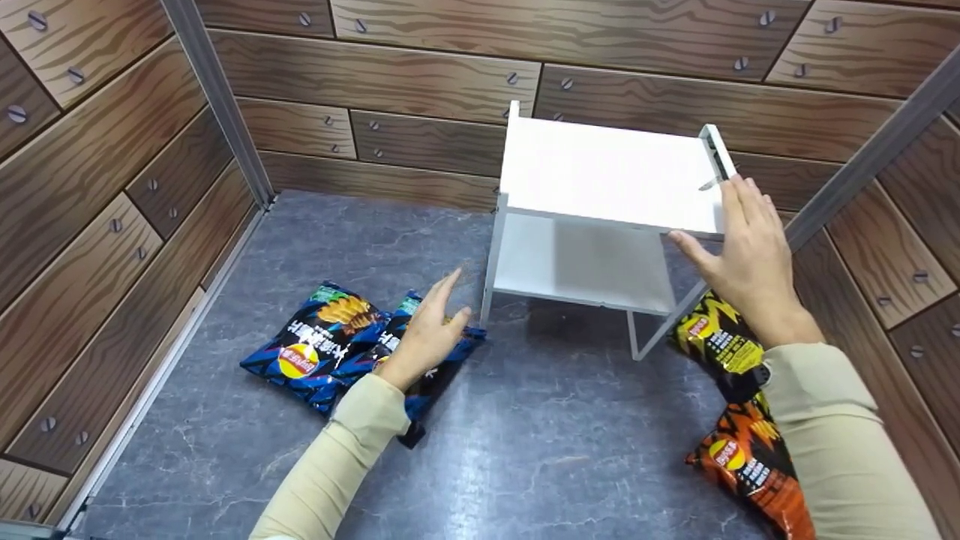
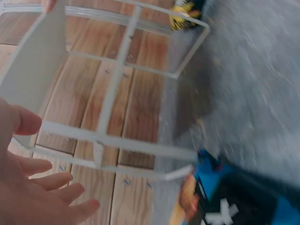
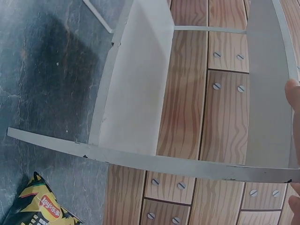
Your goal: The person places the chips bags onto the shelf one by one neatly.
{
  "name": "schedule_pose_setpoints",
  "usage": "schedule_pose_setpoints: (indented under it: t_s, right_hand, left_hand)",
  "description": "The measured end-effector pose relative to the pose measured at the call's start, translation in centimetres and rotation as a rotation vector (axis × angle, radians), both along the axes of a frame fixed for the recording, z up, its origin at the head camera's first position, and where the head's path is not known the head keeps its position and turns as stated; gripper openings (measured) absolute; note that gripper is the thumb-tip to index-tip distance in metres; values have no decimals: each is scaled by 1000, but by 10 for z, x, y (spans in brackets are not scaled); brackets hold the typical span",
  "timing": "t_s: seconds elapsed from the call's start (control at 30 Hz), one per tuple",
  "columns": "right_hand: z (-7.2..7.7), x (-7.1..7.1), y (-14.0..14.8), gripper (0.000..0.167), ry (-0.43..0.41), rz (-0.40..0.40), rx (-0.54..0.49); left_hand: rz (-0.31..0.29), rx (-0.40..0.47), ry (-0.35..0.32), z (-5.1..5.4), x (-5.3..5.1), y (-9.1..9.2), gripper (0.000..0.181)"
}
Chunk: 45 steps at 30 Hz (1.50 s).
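Observation:
A white two-tier shelf rack stands near the back wall, its top panel uppermost. My right hand is at its front right corner, fingers extended along the side rail and thumb spread toward the front edge. In the right wrist view, fingertips touch the rack's edge. My left hand is raised over blue chip bags, left of the rack. Its fingers are spread and hold nothing; the left wrist view shows them apart from the rack's frame.
A yellow chip bag lies by the rack's right leg, and an orange chip bag lies nearer, partly behind my right sleeve. Wood-patterned walls enclose the grey marbled floor.

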State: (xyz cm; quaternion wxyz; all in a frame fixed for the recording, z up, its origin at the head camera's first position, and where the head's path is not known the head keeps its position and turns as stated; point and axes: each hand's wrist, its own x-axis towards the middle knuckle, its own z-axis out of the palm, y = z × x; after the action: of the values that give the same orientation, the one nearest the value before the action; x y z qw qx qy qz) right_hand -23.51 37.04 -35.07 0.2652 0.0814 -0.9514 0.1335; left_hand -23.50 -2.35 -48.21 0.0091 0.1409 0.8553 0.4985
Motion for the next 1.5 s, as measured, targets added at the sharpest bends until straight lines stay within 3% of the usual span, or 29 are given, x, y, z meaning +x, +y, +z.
schedule_pose_setpoints:
  t_s: [0.23, 0.33, 0.5, 0.67, 0.83, 0.97, 1.13, 1.2, 1.3, 1.5]
  right_hand:
    - [-2, 0, 0, 91, 17, -7, -14]
    - [-1, 0, -1, 90, 14, -8, -14]
    - [-1, 0, -2, 89, 11, -10, -17]
    - [-1, 0, -2, 90, 8, -10, -23]
    - [-2, 0, -1, 90, 10, -16, -26]
    - [-2, 0, -1, 90, 17, -15, -28]
    - [-3, 0, -1, 89, 53, -10, -36]
    - [-4, -1, -1, 89, 55, -9, -37]
    - [-4, -1, -1, 89, 45, -9, -39]
    - [-4, -1, -1, 90, 42, -2, -46]
  left_hand:
    - [58, -286, 162, -28, 6, -14, 65]
    - [89, -428, 152, -42, 9, -17, 70]
    - [156, -641, 79, -64, 13, -21, 89]
    - [204, -760, 95, -82, 14, -20, 107]
    - [202, -880, 118, -91, 15, -18, 117]
    - [207, -914, 177, -95, 15, -17, 110]
    - [235, -881, 309, -96, 16, -20, 99]
    - [236, -868, 330, -94, 17, -22, 97]
    - [215, -833, 304, -89, 18, -25, 94]
    - [128, -784, 177, -74, 20, -31, 89]
